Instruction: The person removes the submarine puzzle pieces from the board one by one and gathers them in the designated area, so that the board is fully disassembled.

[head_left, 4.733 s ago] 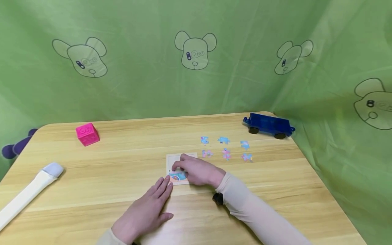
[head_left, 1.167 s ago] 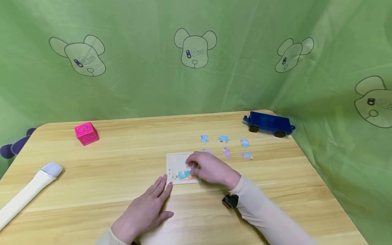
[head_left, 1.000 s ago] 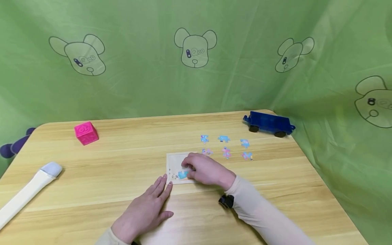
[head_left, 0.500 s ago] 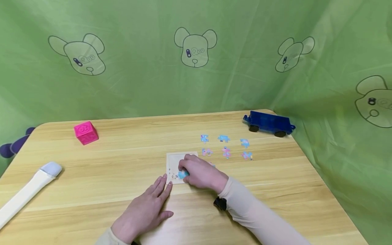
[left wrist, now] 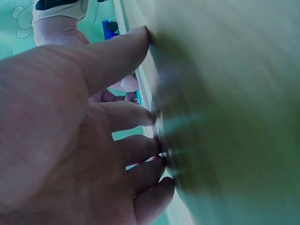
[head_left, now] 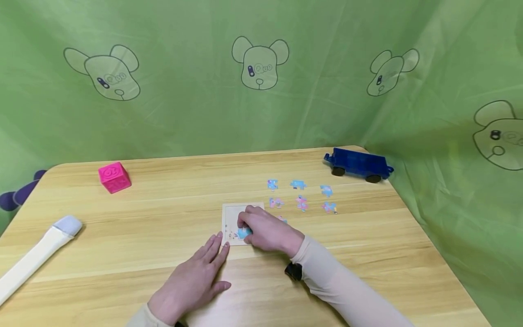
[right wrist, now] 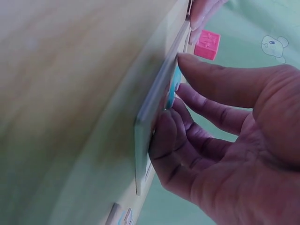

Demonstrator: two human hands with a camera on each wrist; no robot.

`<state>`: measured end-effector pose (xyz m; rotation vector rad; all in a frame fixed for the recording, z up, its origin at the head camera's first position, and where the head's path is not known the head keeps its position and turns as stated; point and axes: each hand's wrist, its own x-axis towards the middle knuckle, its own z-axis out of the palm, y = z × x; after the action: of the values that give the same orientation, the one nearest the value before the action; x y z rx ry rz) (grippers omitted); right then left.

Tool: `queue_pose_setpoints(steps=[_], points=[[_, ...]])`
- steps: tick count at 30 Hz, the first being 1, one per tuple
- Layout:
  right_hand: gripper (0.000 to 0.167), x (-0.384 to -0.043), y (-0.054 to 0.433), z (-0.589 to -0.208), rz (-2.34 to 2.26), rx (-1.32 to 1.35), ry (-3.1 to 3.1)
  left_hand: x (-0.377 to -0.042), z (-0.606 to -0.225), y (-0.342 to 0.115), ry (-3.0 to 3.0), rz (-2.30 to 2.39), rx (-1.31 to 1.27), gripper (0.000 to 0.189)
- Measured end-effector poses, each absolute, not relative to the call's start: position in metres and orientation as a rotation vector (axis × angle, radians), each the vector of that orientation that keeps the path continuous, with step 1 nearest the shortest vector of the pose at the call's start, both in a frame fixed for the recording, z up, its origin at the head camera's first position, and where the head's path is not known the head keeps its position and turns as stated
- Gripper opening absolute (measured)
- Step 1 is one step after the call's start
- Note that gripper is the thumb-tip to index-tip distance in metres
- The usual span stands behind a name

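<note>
My right hand (head_left: 267,229) bends over the puzzle tray (head_left: 229,211), a pale square board with a raised border. Its thumb and fingers pinch a blue puzzle piece (head_left: 244,233) low on the board; in the right wrist view the blue piece (right wrist: 175,86) shows edge-on between thumb and fingertips. The hand covers the tray's right part. My left hand (head_left: 192,281) lies with straight fingers on the table, fingertips at the tray's lower left corner; the left wrist view shows its fingers (left wrist: 136,150) spread along the edge.
Several loose blue and pink puzzle pieces (head_left: 301,203) lie right of the tray, one partly behind my right hand. A blue toy wagon (head_left: 358,164) stands at the back right. A pink block (head_left: 115,177) and a white stick with a grey tip (head_left: 41,254) are at left.
Since about a second ago, my right hand has moved slightly left across the tray with its fingers at the blue piece, uncovering loose pieces beside it. My left hand stays put.
</note>
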<state>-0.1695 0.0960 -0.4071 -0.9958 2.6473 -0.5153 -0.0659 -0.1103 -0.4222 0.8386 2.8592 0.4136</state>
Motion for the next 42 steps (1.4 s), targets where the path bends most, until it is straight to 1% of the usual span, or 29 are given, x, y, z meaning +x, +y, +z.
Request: queue_pose_setpoints(steps=[27,32,35,42], points=[[0.025,-0.169,0.097,-0.41,-0.54,-0.981,2.647,-0.067,-0.425,-0.111,2.797,0.513,0.864,0.078],[0.016,-0.168,0.097,-0.408,-0.621,-1.007,2.654,-0.067,-0.424,-0.111,2.79,0.523,0.86,0.078],[0.014,-0.17,0.099,-0.405,-0.688,-1.018,2.652,-0.067,-0.424,-0.111,2.789,0.52,0.855,0.078],[0.011,-0.177,0.115,-0.39,-0.866,-0.926,2.583,-0.067,-0.423,-0.111,2.788,0.526,0.847,0.079]])
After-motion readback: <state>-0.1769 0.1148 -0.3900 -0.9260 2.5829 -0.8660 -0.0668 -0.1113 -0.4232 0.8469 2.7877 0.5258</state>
